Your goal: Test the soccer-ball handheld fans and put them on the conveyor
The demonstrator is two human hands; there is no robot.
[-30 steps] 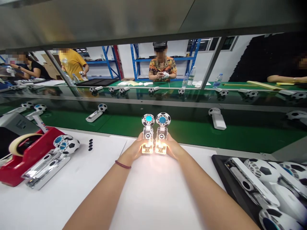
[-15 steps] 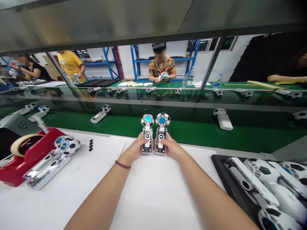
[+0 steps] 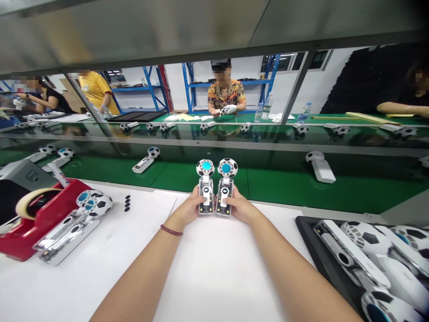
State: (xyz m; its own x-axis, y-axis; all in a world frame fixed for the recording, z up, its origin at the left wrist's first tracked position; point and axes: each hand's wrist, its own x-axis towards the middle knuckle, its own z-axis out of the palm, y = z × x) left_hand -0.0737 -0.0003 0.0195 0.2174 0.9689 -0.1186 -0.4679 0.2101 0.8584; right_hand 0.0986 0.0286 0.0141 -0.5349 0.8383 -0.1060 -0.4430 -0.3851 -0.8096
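Note:
Two soccer-ball-topped devices with clear bodies are held upright side by side above the white table's far edge. My left hand (image 3: 193, 205) is closed round the left device (image 3: 205, 190), its thumb on the front; a red band circles that wrist. The right device (image 3: 225, 190) is gripped by my right hand (image 3: 238, 205), thumb also on the front. Both ball heads show blue round centres, and each body has a small lit round display. The fingers behind the devices are mostly hidden.
A red tape dispenser (image 3: 75, 184) and two more devices (image 3: 70, 237) lie at left beside several black ovals (image 3: 127, 203). At right, a black tray (image 3: 303, 223) holds several devices. Beyond are green belts (image 3: 181, 179) carrying devices, a metal frame, and several people.
Devices on the near belt have shifted right, while those on the far belt have shifted left. My hands and both held devices have stayed almost in place.

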